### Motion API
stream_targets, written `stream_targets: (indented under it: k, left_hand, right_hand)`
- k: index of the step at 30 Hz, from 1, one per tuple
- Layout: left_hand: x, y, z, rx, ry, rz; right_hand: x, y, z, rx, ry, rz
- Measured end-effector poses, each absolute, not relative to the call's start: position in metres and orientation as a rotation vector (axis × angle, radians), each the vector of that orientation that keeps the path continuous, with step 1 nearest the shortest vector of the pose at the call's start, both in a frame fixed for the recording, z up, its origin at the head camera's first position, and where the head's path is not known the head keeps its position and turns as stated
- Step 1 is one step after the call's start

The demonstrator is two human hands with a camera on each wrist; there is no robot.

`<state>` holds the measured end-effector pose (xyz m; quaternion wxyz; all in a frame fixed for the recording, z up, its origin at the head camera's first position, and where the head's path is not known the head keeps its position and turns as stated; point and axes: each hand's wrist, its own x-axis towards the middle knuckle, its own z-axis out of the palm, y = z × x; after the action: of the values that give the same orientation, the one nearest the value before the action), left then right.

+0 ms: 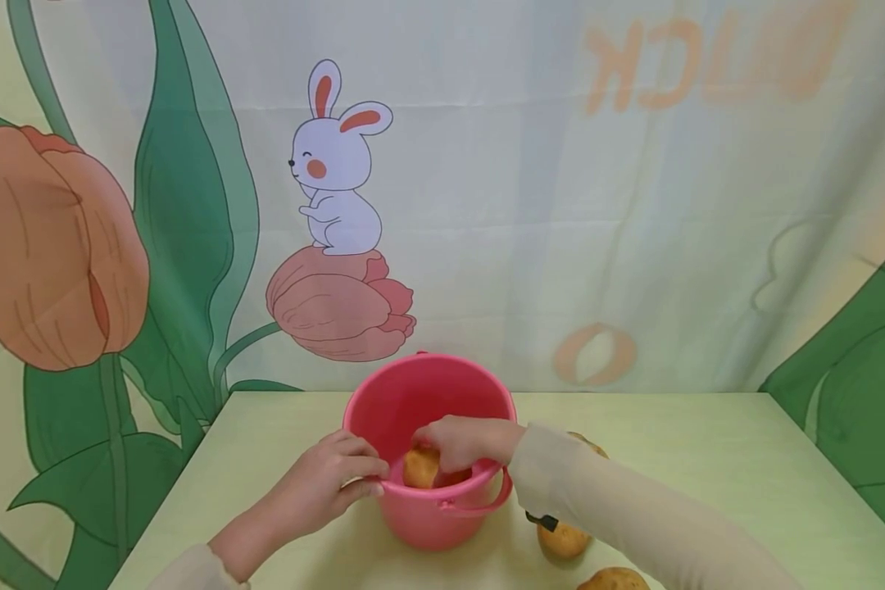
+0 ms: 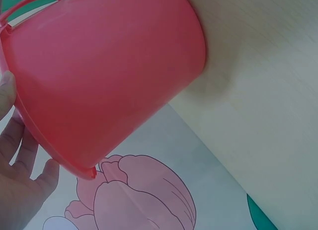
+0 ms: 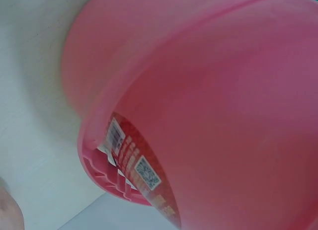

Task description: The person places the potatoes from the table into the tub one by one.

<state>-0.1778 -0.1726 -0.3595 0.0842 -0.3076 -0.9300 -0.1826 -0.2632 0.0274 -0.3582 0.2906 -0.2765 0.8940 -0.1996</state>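
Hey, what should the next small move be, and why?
Probably lower the round, yellow-brown potato gently, then release it. The right grip has it inside the pink plastic bucket, the left grip holds that bucket, and other brown potatoes lie outside.

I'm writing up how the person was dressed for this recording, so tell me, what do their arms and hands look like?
The left hand and right hand wear no gloves. The left sleeve and right sleeve are plain pale cream. A small black piece shows beside the right cuff; I can't tell what it is.
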Motion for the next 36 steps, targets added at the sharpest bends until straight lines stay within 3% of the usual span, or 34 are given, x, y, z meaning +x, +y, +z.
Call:
stream_targets:
  k: [11,22,36]
  left_hand:
    - [-0.178,-0.17,-0.36,-0.924,-2.752,-0.543]
    - [-0.178,-0.173,-0.361,-0.914,-2.758,-0.556]
    - [-0.179,-0.171,-0.36,-0.927,-2.732,-0.534]
  right_hand:
    - [-0.265,0.033,-0.347,-0.902,2.48,-0.392]
    - [-0.268,0.055,-0.301,-1.006,2.553,-0.514]
    - [-0.279,0.14,-0.288,-0.863,2.598,-0.744]
